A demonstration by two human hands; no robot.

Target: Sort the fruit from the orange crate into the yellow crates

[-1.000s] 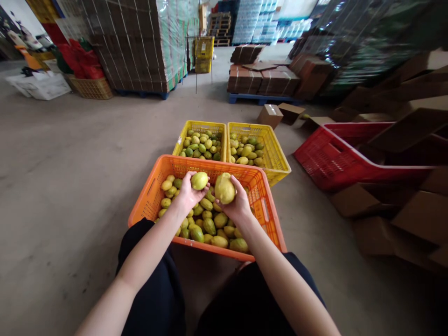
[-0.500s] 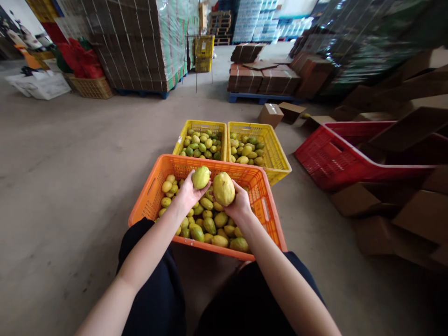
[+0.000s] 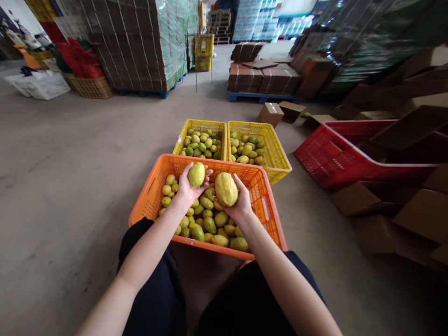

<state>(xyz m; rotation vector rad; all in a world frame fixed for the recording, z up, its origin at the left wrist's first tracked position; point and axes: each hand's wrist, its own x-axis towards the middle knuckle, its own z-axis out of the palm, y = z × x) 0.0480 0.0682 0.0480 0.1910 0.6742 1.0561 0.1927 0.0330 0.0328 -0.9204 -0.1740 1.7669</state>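
Resting in my left hand point(image 3: 189, 189) is a smooth yellow-green lemon point(image 3: 196, 174), with the fingers curled under it. My right hand point(image 3: 242, 205) grips a larger, bumpy yellow lemon point(image 3: 226, 189) from its right side and below. Both hands are above the orange crate point(image 3: 271, 219), which stands between my knees and holds many yellow and green lemons point(image 3: 210, 226). Several of those lemons are hidden under my hands and forearms.
Just beyond stand two yellow crates, the left one point(image 3: 206, 122) and the right one point(image 3: 275, 154), both with lemons inside. A red crate point(image 3: 318, 154) with cardboard boxes point(image 3: 376, 198) around it is at right. Strapped cardboard stacks point(image 3: 262, 79) stand on pallets behind.
My left hand has moved slightly left and up with its lemon. The larger lemon in my right hand has turned a little and shifted slightly right, so the two lemons are farther apart.
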